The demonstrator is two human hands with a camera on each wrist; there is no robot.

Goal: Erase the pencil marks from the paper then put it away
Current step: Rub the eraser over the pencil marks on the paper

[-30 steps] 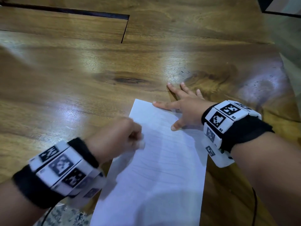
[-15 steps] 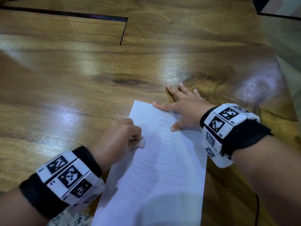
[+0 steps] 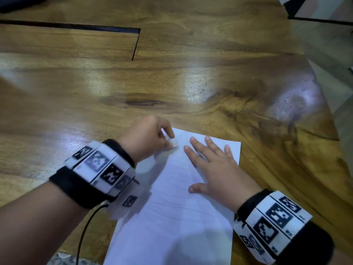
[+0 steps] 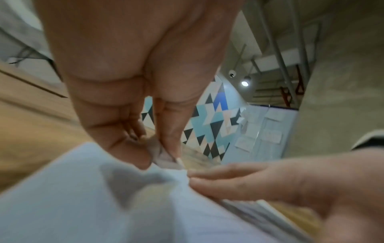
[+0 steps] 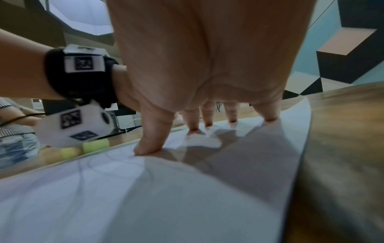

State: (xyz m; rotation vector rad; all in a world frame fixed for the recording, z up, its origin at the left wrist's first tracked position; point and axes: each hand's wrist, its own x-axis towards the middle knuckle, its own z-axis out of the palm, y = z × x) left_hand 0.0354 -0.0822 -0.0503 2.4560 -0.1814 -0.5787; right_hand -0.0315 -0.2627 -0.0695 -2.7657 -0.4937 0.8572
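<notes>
White paper (image 3: 177, 217) lies on the wooden table (image 3: 191, 83), long axis near-to-far. Right hand (image 3: 219, 173) presses spread flat on its far end; left hand (image 3: 147, 138) pinches an eraser (image 3: 174, 143) at the far-left corner.

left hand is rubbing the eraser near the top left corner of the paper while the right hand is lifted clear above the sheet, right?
Not quite. The right hand is not lifted: it lies flat on the paper, fingers spread, pressing it down, as the head and right wrist views show. The left hand does pinch the eraser near the top left corner.
</notes>
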